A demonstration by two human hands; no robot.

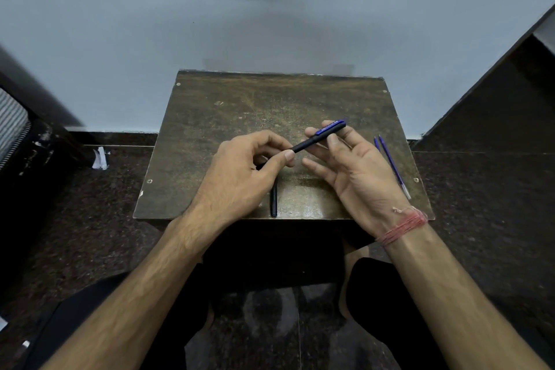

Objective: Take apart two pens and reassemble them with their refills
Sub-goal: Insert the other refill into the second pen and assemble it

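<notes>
The blue clip of the pen [319,139] bears a line of pale printed lettering. It is too small and blurred to read. Nothing else carries any text.

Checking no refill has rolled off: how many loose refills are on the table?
2. Both refills lie side by side near the table's right edge, beside the right hand. Its wrist may hide more.

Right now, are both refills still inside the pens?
No, the two blue refills lie bare on the table, right of the right hand.
</notes>
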